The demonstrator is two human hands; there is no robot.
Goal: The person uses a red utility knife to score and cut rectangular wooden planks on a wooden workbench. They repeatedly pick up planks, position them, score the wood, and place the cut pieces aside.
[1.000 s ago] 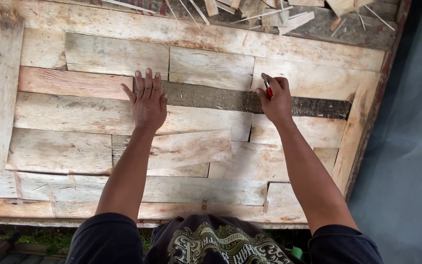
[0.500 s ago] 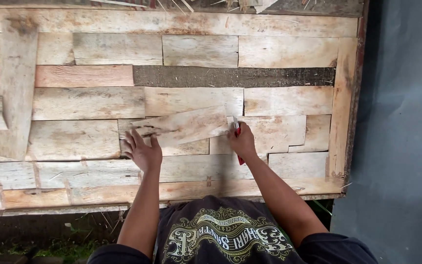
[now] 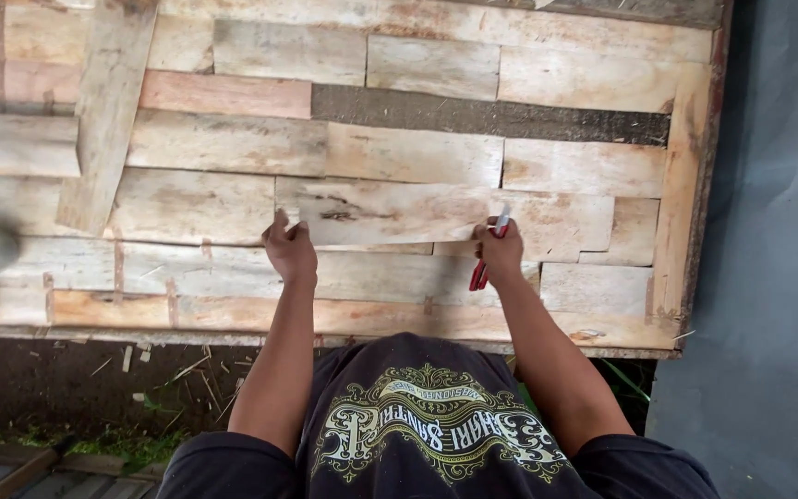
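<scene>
A wooden panel of pale boards carries a loose plank and a slanted board.

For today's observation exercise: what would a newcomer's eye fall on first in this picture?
First, the two bare hands at centre holding a pale wooden plank by its ends: the left hand at one end, the right hand at the other, which also holds a red-handled tool. Next, the dark unfilled strip in the patchwork wooden panel above.
</scene>
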